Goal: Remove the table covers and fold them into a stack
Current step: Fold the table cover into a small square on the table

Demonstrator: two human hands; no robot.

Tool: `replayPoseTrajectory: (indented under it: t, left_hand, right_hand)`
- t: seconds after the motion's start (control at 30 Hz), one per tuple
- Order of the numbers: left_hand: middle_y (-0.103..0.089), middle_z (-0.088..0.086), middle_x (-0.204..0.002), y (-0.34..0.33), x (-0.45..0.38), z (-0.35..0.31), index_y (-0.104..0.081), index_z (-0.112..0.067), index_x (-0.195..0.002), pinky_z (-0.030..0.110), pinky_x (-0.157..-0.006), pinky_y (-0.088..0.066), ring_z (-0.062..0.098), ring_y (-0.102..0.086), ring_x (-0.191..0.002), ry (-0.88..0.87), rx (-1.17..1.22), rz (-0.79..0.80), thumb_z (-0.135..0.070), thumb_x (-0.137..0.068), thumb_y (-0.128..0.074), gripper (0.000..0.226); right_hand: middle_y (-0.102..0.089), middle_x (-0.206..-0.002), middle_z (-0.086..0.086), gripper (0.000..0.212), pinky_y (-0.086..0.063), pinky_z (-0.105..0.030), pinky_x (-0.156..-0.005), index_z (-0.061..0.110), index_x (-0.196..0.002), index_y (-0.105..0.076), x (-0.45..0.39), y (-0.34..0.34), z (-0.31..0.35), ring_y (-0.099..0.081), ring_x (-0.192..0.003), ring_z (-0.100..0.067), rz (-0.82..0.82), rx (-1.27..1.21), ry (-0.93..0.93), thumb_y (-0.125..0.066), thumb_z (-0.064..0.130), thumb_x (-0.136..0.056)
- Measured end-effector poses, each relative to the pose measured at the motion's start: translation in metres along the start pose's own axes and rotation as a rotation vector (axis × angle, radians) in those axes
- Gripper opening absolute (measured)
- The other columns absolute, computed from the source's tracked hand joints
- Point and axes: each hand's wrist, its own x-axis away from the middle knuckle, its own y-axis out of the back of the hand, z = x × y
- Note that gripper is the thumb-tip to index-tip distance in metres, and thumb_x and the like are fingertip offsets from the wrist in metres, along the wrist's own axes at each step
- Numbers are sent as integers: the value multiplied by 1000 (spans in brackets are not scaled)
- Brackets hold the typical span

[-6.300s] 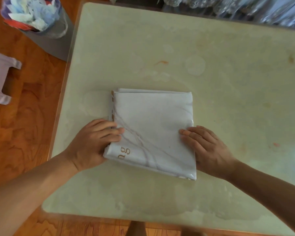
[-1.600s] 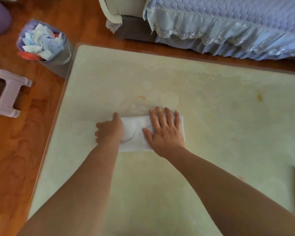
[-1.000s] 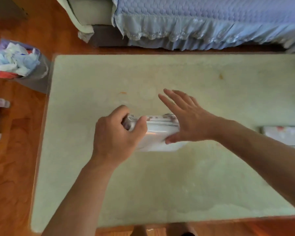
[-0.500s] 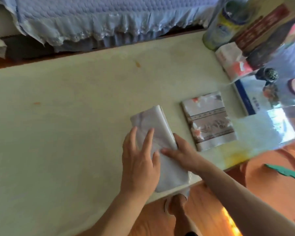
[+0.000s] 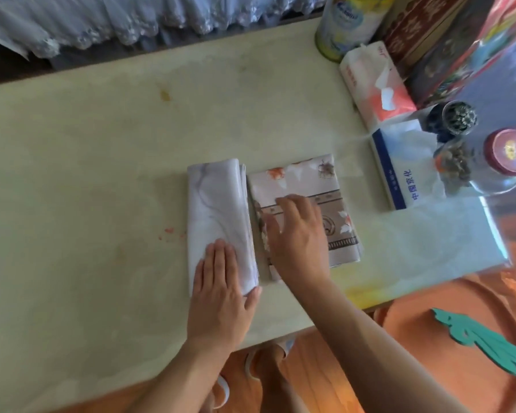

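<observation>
Two folded covers lie side by side on the pale cream table top (image 5: 102, 180), near its front edge. On the left is the folded white cover with faint grey marble veining (image 5: 218, 210), a long narrow packet running away from the person. The left hand (image 5: 221, 296) lies flat on its near end, fingers straight and together, thumb alongside the packet's near right corner, pressing down rather than gripping.

Just beside it, edges all but touching, sits the folded beige cover printed with orange flowers and a brown patterned band (image 5: 316, 186). The right hand (image 5: 298, 234) rests on top of this one, covering its near left part, fingers spread and loosely bent, tips on the fabric; whether they pinch anything I cannot tell.

Further right stand a white box with a blue edge and Chinese lettering (image 5: 399, 177), a soft tissue pack in white and orange (image 5: 373, 81), a tall round tin (image 5: 349, 22) and a glass jar with a red lid (image 5: 501, 159).
</observation>
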Motion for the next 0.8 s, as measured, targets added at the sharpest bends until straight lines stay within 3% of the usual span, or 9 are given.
replayPoseTrajectory:
  t: [0.07,0.17,0.27,0.37,0.43,0.57,0.7,0.8]
  left_hand:
    - [-25,15,-165,4,-1,8,-25,-6,-159,48,-119,-33,31,-22,-154,-19,-1,-3,-69,-90,-46,95]
    - [-23,7,-167,11,-7,22,-25,-14,-160,46,-114,-36,26,-23,-153,-61,16,38,-77,-90,-36,95]
    - [-27,3,-166,25,-13,32,-31,-19,-159,45,-109,-40,24,-30,-150,-112,11,54,-65,-96,-37,77]
    - [-14,1,-169,35,-16,32,-19,-22,-162,44,-115,-29,22,-18,-154,-134,5,116,-52,-100,-44,74]
    - [-11,-1,-170,32,-14,30,-17,-22,-162,44,-116,-28,21,-14,-155,-124,-10,129,-50,-99,-47,75]
    - [-37,4,-162,13,-7,28,-44,-17,-153,44,-104,-46,24,-38,-148,-94,-17,11,-46,-86,-71,78]
    - [-27,2,-166,2,-2,25,-37,-19,-156,56,-109,-39,24,-28,-153,-56,25,-48,-44,-91,-66,76]
    - [-28,0,-166,7,1,23,-43,-23,-152,63,-109,-33,22,-22,-155,-13,35,-31,-47,-96,-57,63]
  right_hand:
    - [-44,-144,-14,57,-33,-43,-109,9,-143,-45,-21,25,-49,-38,-129,-34,1,113,-195,-59,33,-94]
    - [-33,-146,-19,76,-29,-46,-112,9,-147,-32,-47,42,-89,-33,-133,-40,224,138,-557,-67,45,-89]
    - [-46,-132,-18,78,-51,-48,-99,7,-139,-37,-59,42,-91,-56,-115,-39,288,-89,-713,-81,37,-81]
    - [-72,-102,-21,56,-61,-51,-81,-7,-123,-55,-67,65,-87,-73,-88,-38,445,-398,-861,-80,24,-84]
    - [-76,-94,-20,35,-59,-54,-87,-5,-116,-64,-66,83,-74,-75,-87,-38,573,-451,-783,-71,18,-90]
    - [-76,-105,-16,22,-60,-52,-84,8,-118,-61,-53,115,-22,-75,-93,-35,659,-606,-520,-58,7,-97]
    - [-75,-104,-14,27,-61,-52,-79,8,-117,-63,-33,147,21,-74,-92,-34,534,-631,-269,-57,-3,-93]
    - [-74,-103,-21,34,-62,-43,-70,4,-120,-61,-17,166,49,-74,-84,-34,411,-988,-196,-53,-10,-90]
